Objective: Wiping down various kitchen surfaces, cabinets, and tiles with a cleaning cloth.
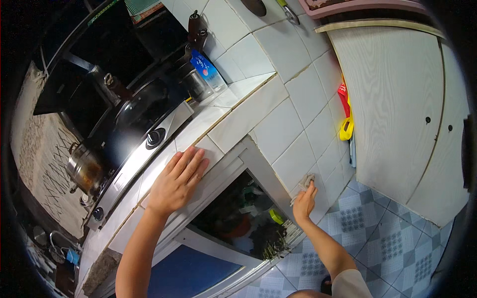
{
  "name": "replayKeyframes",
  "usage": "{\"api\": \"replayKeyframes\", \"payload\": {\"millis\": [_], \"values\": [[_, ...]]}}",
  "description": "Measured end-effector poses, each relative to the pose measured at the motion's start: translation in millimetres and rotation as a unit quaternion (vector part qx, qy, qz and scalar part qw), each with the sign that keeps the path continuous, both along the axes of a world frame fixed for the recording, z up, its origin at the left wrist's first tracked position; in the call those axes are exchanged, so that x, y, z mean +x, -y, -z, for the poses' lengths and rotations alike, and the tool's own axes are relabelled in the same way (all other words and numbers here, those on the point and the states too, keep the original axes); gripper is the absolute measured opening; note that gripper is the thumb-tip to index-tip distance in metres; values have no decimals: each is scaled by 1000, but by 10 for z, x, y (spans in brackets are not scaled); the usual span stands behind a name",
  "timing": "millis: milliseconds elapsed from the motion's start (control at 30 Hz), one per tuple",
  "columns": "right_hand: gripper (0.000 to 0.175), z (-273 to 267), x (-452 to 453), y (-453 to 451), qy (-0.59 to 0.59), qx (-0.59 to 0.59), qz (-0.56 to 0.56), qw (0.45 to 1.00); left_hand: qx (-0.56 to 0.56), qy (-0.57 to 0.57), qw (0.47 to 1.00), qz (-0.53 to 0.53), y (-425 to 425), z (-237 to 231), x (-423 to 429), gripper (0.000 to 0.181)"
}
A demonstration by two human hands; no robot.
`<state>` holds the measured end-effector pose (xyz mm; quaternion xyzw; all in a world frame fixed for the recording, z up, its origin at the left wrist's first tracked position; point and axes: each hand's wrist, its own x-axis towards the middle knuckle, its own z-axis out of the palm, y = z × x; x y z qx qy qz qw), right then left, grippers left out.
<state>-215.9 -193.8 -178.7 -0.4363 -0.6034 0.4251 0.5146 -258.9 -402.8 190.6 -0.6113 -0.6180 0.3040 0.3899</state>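
Note:
My left hand point(179, 178) lies flat, fingers spread a little, on the tiled front edge of the counter point(220, 143), just below the gas stove's metal panel point(128, 164). In my right hand point(305, 199) is a crumpled pale cloth point(306, 180), pressed against the white wall tiles point(294, 164) low down, right of the open cabinet doorway. Inside the cabinet point(238, 219) are dim items, a bright green object point(276, 216) and a bundle of thin stalks point(274, 246).
A lidded wok point(143, 102) and a steel pot point(84, 169) stand on the stove. A blue and white pouch point(208, 70) leans by the wall. At right is a pale wooden cabinet point(391, 104), with red and yellow bags point(346, 111) beside it. The floor point(372, 231) has patterned tiles.

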Motion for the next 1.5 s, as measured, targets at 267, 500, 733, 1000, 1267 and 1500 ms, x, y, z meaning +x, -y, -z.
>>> {"api": "replayKeyframes", "payload": {"millis": [267, 500, 733, 1000, 1267, 1500], "values": [[49, -1019, -1, -138, -56, 254, -149, 954, 16, -18, 1000, -1, -17, 32, -22, 50], [43, -1483, -86, -1547, -75, 154, 68, 983, 24, -15, 1000, 3, -14, -1, 40, 49], [50, -268, -143, -1230, 4, 9, 73, 997, 17, -13, 999, 26, -29, 6, 18, 50], [51, -1614, -41, -504, -113, 300, -86, 943, 12, -13, 1000, -13, 48, -16, 39, 51], [43, -2684, -202, -2060, -90, 280, 130, 947, 5, -18, 999, -36, -19, -12, 51, 52], [49, -1747, -178, -1999, -2, 135, 140, 981, 6, -6, 1000, -28, -19, -47, 65, 52]]}}
